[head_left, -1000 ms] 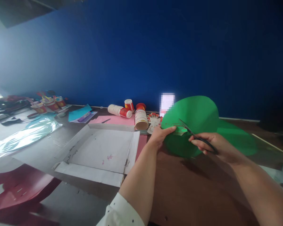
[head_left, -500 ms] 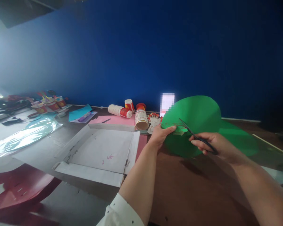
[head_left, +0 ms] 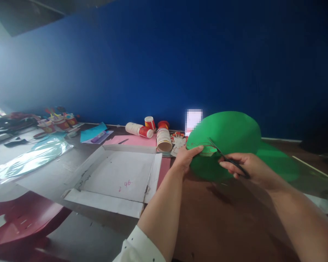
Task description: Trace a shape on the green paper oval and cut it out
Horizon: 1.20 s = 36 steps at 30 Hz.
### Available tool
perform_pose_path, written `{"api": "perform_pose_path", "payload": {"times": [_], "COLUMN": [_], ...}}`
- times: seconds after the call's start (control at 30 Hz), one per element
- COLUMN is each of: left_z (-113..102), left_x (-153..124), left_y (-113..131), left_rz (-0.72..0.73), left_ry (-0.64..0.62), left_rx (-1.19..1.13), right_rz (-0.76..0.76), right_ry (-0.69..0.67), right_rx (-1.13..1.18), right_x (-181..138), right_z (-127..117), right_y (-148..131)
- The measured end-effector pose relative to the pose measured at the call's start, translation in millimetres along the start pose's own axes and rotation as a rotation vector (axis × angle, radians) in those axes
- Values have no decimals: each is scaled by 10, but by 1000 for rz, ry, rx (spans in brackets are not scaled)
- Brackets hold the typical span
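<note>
My left hand (head_left: 186, 158) pinches the left edge of a large green paper sheet (head_left: 229, 127), thumb on top. Drawn lines and a partly cut shape show on the sheet beside the thumb. In my right hand (head_left: 242, 165) is a pair of dark scissors (head_left: 226, 158), its blades pointing up and left across the green paper near the cut shape. The sheet bends upward behind the blades, and its lower part hangs in shadow above the brown table. Whether the blades are parted is hard to make out.
A shallow white cardboard box lid (head_left: 112, 176) lies left of my arm. Behind it are pink paper (head_left: 136, 140), paper cups (head_left: 164, 140) and blue paper (head_left: 93, 131). Another green sheet (head_left: 278, 163) lies at right. A red chair (head_left: 24, 222) stands at lower left.
The upper right edge of the green paper has spread slightly to the right. Both hands keep nearly the same place, and the scissors have barely moved.
</note>
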<state>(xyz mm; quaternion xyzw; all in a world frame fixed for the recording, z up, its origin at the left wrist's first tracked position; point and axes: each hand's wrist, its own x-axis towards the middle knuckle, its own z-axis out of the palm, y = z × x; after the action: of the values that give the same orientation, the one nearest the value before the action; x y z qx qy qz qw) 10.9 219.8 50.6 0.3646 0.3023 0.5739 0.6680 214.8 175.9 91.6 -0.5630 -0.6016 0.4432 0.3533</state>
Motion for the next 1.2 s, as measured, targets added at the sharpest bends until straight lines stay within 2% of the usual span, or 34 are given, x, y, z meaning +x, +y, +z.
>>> {"api": "perform_pose_path", "payload": {"times": [0.13, 0.3, 0.4, 0.53, 0.73, 0.93, 1.2], "left_z": [52, 149, 174, 165, 162, 171, 146], "left_x": [-77, -175, -163, -89, -44, -117, -124], "left_y": [67, 97, 47, -5, -25, -26, -13], "left_rz": [31, 29, 27, 33, 34, 13, 34], "left_ry": [-86, -201, -152, -18, 19, -108, -57], "left_rx": [-89, -61, -36, 0, -14, -29, 29], "right_rz": [-53, -96, -106, -117, -114, -96, -68], "right_ry": [88, 209, 260, 298, 335, 307, 259], "right_rx": [36, 74, 75, 58, 28, 6, 30], "right_x": [-29, -76, -87, -74, -66, -89, -81], "right_z": [70, 191, 240, 267, 322, 364, 339], "right_y": [-72, -120, -113, -80, -40, -66, -64]}}
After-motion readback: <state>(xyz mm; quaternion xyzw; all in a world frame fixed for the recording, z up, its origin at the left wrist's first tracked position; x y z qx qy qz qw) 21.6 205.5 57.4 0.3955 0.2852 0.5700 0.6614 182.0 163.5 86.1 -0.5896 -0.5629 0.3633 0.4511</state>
